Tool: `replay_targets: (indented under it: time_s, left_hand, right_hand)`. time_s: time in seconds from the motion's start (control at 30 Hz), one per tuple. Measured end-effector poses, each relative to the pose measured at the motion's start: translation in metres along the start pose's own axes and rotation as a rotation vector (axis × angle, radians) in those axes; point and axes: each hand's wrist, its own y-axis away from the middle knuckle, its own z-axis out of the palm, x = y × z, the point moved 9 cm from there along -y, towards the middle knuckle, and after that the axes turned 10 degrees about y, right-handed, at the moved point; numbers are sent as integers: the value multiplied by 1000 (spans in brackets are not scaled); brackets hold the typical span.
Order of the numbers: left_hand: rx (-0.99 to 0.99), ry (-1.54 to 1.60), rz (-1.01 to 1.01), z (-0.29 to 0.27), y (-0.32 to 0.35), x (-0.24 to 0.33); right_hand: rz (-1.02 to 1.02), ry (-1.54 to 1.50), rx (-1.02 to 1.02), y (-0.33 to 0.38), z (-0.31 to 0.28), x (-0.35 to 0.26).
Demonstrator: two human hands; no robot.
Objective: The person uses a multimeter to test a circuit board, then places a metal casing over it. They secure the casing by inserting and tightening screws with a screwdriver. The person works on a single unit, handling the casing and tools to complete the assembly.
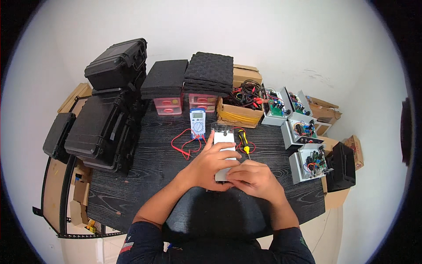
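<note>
Hands steadying white box [224, 140] on bench [149, 176]

Left hand [210, 165] clamped over box top, right hand [254, 178] gripping near end, bracing it; screwdriver [243, 141] just right, multimeter [198, 122] beyond.

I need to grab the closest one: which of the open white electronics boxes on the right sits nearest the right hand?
The lowest open white box, at the table's right edge beside the black box. It lies closest to the right hand; the other three sit farther back toward the wall.

I wear a dark navy top with short sleeves; my forearms are bare. The left sleeve [132, 240] has a small red and white mark. My left hand [210, 165] and right hand [255, 178] have no gloves or rings that I can see.
</note>
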Motion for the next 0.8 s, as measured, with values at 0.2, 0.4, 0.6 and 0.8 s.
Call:
replay_targets:
  time_s: [0.2, 0.4, 0.6, 0.8]
  left_hand:
    - [-14, 1, -12, 0, 1, -2]
    - [-49, -3, -40, 3, 1, -4]
    - [-40, -40, -41, 3, 4, -4]
    - [-92, -70, 28, 8, 1, 7]
  right_hand:
    - [-25, 24, 14, -1, 1, -2]
    - [53, 12, -31, -8, -2, -2]
    - [74, -48, 81, -6, -9, 20]
    - [771, 200, 115, 35, 18, 195]
